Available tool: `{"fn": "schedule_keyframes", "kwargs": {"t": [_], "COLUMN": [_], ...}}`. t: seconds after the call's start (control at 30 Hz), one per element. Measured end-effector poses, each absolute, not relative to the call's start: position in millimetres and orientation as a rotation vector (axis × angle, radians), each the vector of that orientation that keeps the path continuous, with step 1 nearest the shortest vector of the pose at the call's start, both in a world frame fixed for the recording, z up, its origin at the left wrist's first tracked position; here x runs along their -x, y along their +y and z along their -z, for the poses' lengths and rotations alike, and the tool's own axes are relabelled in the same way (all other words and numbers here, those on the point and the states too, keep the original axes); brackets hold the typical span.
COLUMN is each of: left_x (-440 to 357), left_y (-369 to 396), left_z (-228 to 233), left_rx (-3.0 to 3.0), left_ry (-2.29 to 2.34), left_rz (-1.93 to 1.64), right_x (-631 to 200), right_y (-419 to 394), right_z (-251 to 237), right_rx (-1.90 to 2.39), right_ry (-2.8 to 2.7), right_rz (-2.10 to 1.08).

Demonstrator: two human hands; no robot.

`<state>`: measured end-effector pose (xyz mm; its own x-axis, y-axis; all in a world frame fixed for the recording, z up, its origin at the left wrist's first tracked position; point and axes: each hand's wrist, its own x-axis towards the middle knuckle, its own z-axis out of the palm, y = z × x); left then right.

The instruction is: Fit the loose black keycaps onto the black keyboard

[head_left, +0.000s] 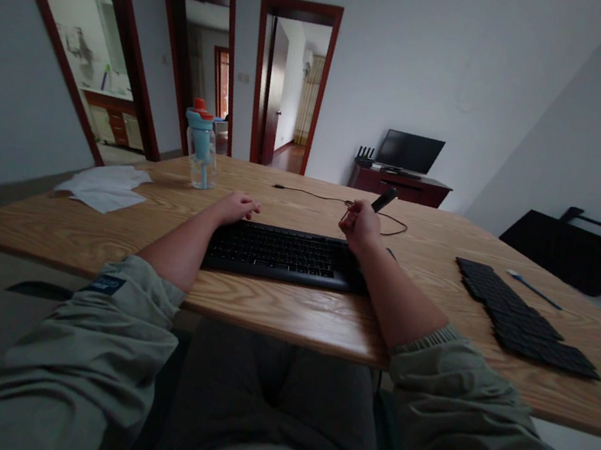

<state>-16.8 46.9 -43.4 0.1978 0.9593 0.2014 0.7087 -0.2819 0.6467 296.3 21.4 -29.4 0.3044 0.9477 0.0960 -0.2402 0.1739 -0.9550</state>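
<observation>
A black keyboard (277, 253) lies on the wooden table in front of me, along its near edge. Over its far left corner rests my left hand (238, 208), fingers loosely bent and apart, holding nothing. My right hand (362, 225) is above the keyboard's right end, closed around a black-handled tool (385, 199). The handle sticks up past the fist; its working end is too small to make out. My right forearm hides part of the keyboard's right side. A thin black cable (314, 195) with a plug runs behind the keyboard.
To the right lie staggered rows of black keycaps (522, 318) and a blue-handled brush (534, 289). On the left stand a clear bottle with a red-and-blue lid (200, 149) and white paper sheets (105, 184). A monitor (411, 153) sits on a far cabinet.
</observation>
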Motion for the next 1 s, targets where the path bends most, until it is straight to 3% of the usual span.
{"fn": "schedule_keyframes", "kwargs": {"t": [0.2,0.4,1.0], "left_x": [17.7,17.2,18.6], "left_y": [46.3,42.4,46.1], "left_z": [42.2,39.5,41.6], "left_rx": [-2.051,-2.07,-2.041], "left_ry": [1.567,1.574,1.563], "left_rz": [-0.832,-0.83,-0.828], "right_x": [-326.3,-318.4,-318.0], "right_y": [-2.8,-15.7,-29.3], "right_z": [35.4,38.8,26.3], "right_rx": [1.395,1.454,1.439], "right_ry": [-1.852,-2.407,-2.396], "right_rz": [-0.403,-0.203,-0.415]}}
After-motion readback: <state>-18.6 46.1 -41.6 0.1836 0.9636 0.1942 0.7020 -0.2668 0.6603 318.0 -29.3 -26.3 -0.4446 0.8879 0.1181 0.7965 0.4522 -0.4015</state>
